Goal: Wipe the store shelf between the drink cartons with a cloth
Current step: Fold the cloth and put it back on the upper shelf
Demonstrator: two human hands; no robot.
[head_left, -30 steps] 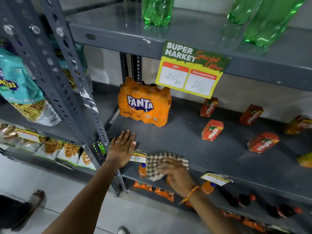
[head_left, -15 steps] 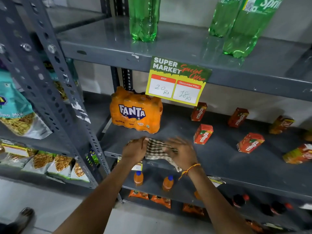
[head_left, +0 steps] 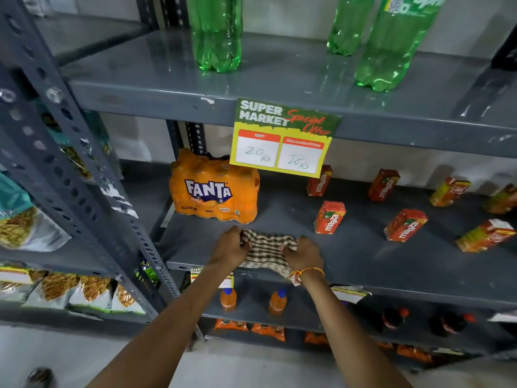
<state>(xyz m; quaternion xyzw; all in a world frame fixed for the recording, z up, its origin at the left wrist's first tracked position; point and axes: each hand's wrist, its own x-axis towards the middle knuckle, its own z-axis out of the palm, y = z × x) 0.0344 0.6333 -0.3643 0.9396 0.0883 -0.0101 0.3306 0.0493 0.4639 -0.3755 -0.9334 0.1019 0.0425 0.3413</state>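
Observation:
A brown-and-white checked cloth (head_left: pixel 265 249) lies stretched at the front edge of the grey middle shelf (head_left: pixel 363 259). My left hand (head_left: pixel 230 245) grips its left end and my right hand (head_left: pixel 303 254) grips its right end; a corner hangs over the shelf lip under my right wrist. Several small red drink cartons stand scattered to the right, the nearest (head_left: pixel 329 217) just beyond my right hand, another (head_left: pixel 405 225) farther right. An orange Fanta multipack (head_left: pixel 214 191) stands right behind my left hand.
A price sign (head_left: pixel 282 141) hangs from the upper shelf, which holds green bottles (head_left: pixel 216 35). A perforated grey upright (head_left: pixel 84 175) runs down the left. Snack bags (head_left: pixel 72 292) fill the neighbouring rack. Small orange bottles (head_left: pixel 228 299) stand on the shelf below.
My left hand left the shelf edge and took hold of the cloth's left end. Both hands spread the cloth out and shifted it deeper onto the shelf, toward the Fanta pack.

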